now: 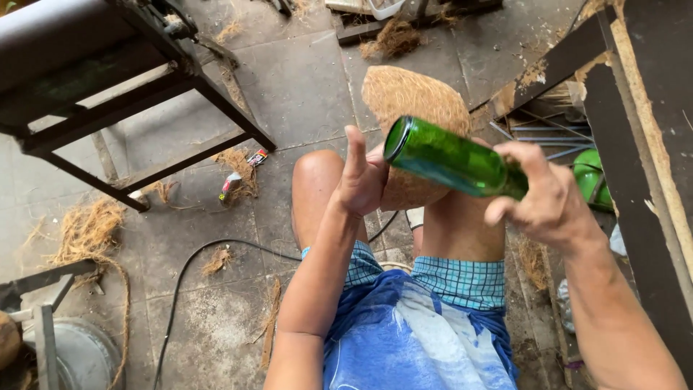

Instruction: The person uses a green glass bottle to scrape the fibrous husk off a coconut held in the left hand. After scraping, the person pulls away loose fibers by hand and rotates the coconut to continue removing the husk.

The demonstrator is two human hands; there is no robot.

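i see the right hand (545,198) at centre right of the frame, its fingers curled around the narrow end of a green glass bottle (451,159). the bottle lies tilted, its wide round base pointing up and left toward the middle of the frame, its neck hidden inside the fist. the grip is wrapped closed on the glass, thumb over the top.

the left hand (361,177) sits just left of the bottle base, fingers held straight and together, the palm pressed flat against the side of a coconut husk (415,101). it pinches nothing that i can make out; it steadies the husk by touch. the husk is a brown fibrous mound in the upper middle of the frame, resting between the knees (317,180) and rising behind the bottle. the bottle base is just beside the husk; i cannot tell whether they touch.

below, at lower centre, i see checked blue shorts (462,282) and a blue apron (411,339) over the lap. a dark metal bench frame (144,108) fills the upper left. a black cable (195,260) curves across the tiled floor (303,79) at lower left, among scattered tufts of husk fibre (90,227). dark wooden boards (650,144) run down the right edge, with a green plastic thing (595,177) beside them.
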